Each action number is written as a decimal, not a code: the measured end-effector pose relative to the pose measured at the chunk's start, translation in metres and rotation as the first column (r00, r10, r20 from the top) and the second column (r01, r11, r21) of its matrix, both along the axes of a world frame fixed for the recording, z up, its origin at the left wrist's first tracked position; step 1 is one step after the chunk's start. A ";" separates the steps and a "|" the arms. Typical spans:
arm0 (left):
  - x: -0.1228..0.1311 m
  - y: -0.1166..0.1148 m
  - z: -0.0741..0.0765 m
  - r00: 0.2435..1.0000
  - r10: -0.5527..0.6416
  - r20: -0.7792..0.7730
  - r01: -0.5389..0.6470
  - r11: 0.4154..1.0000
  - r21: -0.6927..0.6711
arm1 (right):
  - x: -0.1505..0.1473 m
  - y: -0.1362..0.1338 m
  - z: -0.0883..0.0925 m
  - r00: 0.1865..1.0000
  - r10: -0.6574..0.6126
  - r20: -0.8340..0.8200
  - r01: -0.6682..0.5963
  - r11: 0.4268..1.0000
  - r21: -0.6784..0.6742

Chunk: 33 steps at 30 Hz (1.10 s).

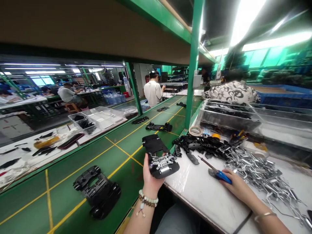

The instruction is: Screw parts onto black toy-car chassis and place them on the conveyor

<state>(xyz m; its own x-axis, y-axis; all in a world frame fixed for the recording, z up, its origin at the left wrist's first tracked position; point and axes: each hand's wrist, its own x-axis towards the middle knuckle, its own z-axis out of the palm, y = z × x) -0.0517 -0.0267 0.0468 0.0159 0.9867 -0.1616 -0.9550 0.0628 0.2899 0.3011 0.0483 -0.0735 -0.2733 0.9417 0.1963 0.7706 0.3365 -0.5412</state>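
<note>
Illumination: overhead fluorescent light (247,21) at upper right blown out, haloed; windows (273,60) glow green. Shelf underside (85,29) in deep shadow. Glare streaks on white tabletop (182,180); bent metal rods (263,172) glint. Held model-car chassis (162,162) reasonably sharp, silvery highlights. Right background smeared; distant workbenches (91,92) soft. Wide-angle stretch toward edges.

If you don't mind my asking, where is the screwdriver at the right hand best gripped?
Probably by its thick blue handle, coming from the near right, where the right hand holds it; the thin shaft points away to the far left, leaving the handle nearer.
</note>
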 end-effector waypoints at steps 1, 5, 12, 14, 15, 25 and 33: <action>0.001 -0.001 -0.001 1.000 0.004 0.001 -0.004 1.000 -0.002 | 0.002 0.000 -0.002 1.000 -0.011 -0.014 0.011 1.000 0.005; 0.006 -0.003 -0.001 1.000 0.002 0.030 -0.001 1.000 -0.008 | 0.008 -0.003 -0.005 0.994 -0.076 -0.084 0.077 0.997 0.010; 0.029 -0.004 0.016 0.995 -0.089 0.044 0.091 0.995 -0.031 | -0.007 -0.024 0.043 0.948 -0.166 -0.270 0.144 0.984 -0.101; 0.040 -0.002 0.021 0.993 -0.114 0.041 0.116 0.992 -0.055 | -0.020 -0.034 0.069 0.922 -0.190 -0.337 0.148 0.978 -0.145; 0.047 -0.002 0.022 0.991 -0.126 0.037 0.129 0.989 -0.072 | -0.028 -0.040 0.083 0.911 -0.181 -0.370 0.128 0.978 -0.164; 0.092 0.008 0.019 0.943 -0.324 0.080 0.334 0.922 -0.195 | -0.082 -0.081 0.170 0.831 0.157 -0.534 -0.328 0.913 -0.242; 0.096 0.012 0.019 0.883 -0.470 0.005 0.453 0.848 -0.275 | -0.071 -0.083 0.169 0.863 0.186 -0.469 -0.335 0.906 -0.258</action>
